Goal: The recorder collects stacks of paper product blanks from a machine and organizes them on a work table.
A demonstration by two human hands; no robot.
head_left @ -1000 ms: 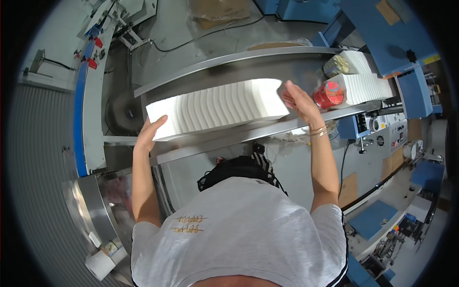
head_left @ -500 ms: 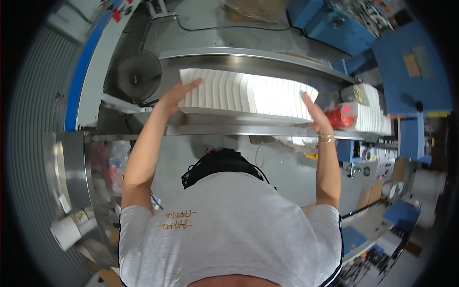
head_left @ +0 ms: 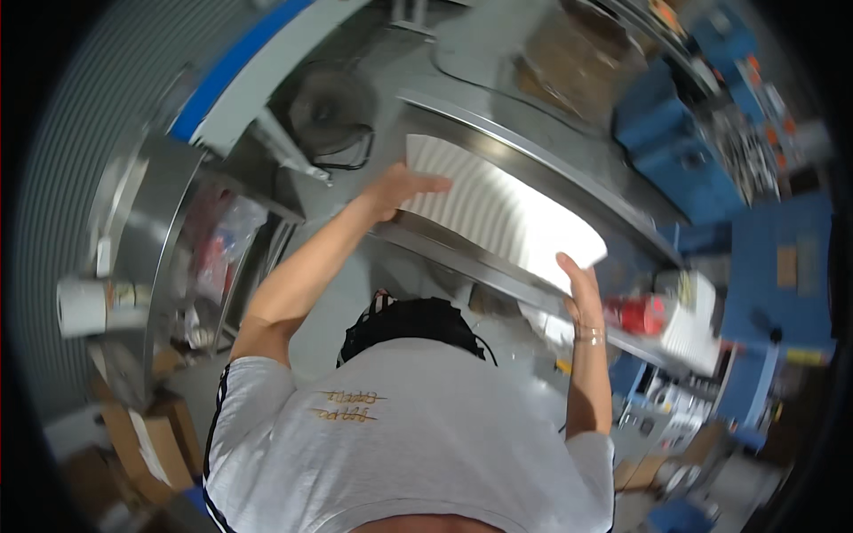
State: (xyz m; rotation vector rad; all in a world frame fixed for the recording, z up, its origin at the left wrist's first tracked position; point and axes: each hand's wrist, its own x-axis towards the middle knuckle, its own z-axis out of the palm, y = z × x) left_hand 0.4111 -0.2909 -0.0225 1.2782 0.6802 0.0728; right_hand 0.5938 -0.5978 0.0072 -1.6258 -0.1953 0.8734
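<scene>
A long, white, ribbed row of what looks like thin pieces packed side by side [head_left: 498,200] lies slantwise over a metal trough [head_left: 444,250]. Its left end is gripped by my left hand [head_left: 397,190], thumb lying across the top and fingers partly hidden at the side. At the right end, my right hand [head_left: 582,289] holds it with the thumb up along the edge, the other fingers out of sight underneath. Glare and blur wash out the right half of the row. Just beyond my right hand sits a red roll-like object [head_left: 641,314], beside another white ribbed stack [head_left: 691,330].
A round fan [head_left: 327,108] stands on the floor past the trough's left end. Blue machinery [head_left: 773,275] rises at the right. On the left are a metal bench [head_left: 160,209], a white roll [head_left: 80,306] and cardboard boxes [head_left: 151,444].
My view has turned, so the trough and the white row now slant down to the right. Both hands keep their hold at the two ends of the row.
</scene>
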